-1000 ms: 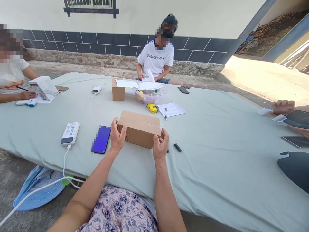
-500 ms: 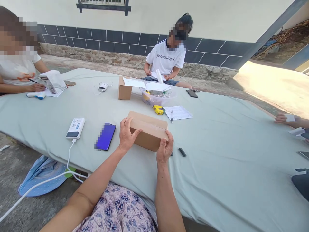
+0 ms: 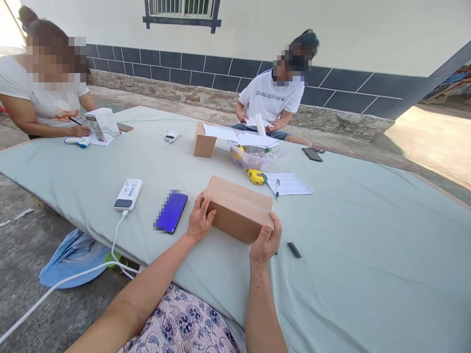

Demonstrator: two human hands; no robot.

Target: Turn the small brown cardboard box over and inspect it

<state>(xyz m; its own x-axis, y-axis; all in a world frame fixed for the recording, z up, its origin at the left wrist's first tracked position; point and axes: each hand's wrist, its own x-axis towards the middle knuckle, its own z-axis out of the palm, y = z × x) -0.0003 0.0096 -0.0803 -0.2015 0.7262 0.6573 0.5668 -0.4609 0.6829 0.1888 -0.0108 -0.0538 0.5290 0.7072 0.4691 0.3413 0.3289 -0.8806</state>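
A white power bank [image 3: 128, 194] lies at the left on the cloth-covered table [image 3: 360, 255], then a phone [image 3: 172, 212] with a blue screen. Next, the left hand [image 3: 200, 219] clasps the left end of a cardboard box [image 3: 235, 218], its thumb on the near side, with a yellow tape measure [image 3: 256, 177] beyond the box. The right hand [image 3: 265, 240] grips the box's right end, near a small black piece [image 3: 294, 250].

1. Pale-green, cloth-covered table [image 3: 353, 255].
2. Brown oblong cardboard box [image 3: 241, 211], near the middle; whether it rests on the table is unclear.
3. Near side: white rectangular power bank [image 3: 128, 194], black-edged blue-screened phone [image 3: 173, 212], small black oblong piece [image 3: 294, 250].
4. Beyond: yellow tape measure [image 3: 255, 177] beside white printed sheet [image 3: 295, 184].
5. Far side: small brown cardboard carton [image 3: 203, 145], translucent plastic basin [image 3: 257, 161].
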